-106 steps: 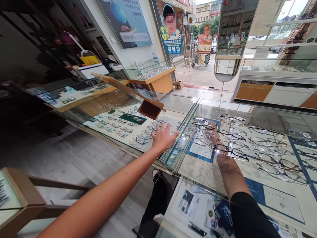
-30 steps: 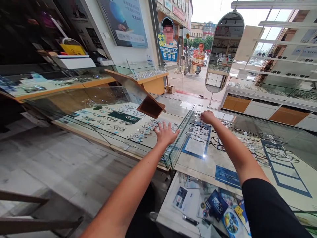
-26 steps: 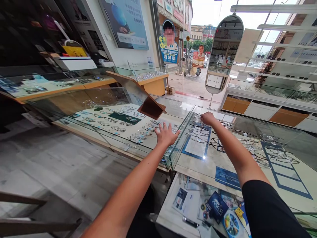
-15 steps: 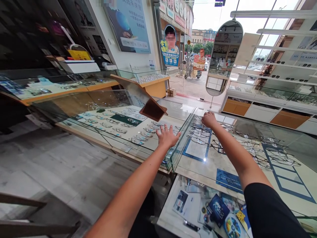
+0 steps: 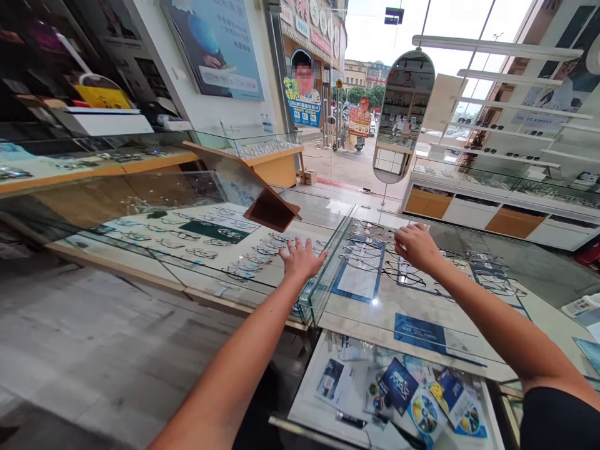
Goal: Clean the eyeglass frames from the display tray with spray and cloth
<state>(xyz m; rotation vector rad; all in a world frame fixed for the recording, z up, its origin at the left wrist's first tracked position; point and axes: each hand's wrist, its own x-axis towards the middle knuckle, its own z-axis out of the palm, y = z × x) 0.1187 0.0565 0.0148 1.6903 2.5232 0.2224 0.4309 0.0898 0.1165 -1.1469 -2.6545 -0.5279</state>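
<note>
My left hand lies with fingers spread on the glass top of the left display case, near the joint between two cases. Rows of eyeglasses sit under that glass. Over the right display case, my right hand is closed, its fingers curled down toward the glass. Whatever may be in its fingers is hidden. Below it, more eyeglasses lie inside the case on blue-edged white mats. A dark blue card rests nearer to me.
An open drawer juts out below the right case, holding leaflets, cards and a round colourful disc. A brown angled stand is on the left case. An oval mirror stands beyond. White shelves hang at the right.
My right hand has moved right and slightly nearer across the glass. My left hand stays spread on the case. The view has turned right, and more of the drawer shows.
</note>
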